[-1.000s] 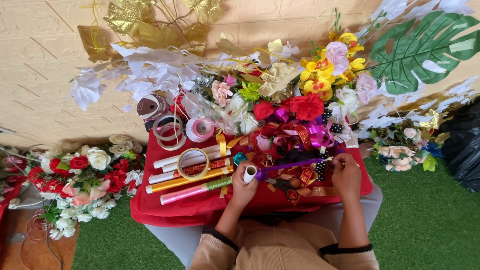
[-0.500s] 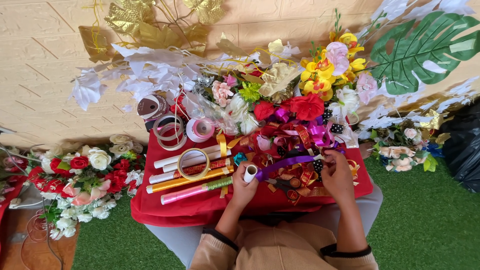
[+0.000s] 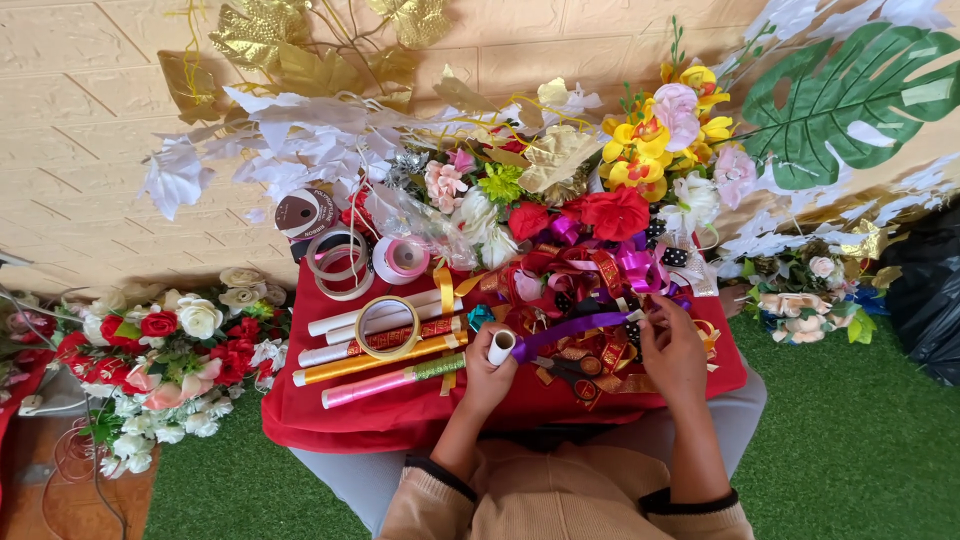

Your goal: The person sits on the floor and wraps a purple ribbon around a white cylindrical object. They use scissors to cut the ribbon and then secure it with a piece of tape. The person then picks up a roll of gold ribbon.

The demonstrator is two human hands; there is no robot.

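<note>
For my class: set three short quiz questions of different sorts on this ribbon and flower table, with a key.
1. True or false: the left hand holds a white roll from which a purple ribbon runs to the right hand.
2. What lies on top of the long wrapping rolls? A) a ring of tape B) scissors C) a red rose
3. Fill in: the cloth under the ribbons is ____.

Key: 1 true. 2 A, the ring of tape. 3 red.
</note>
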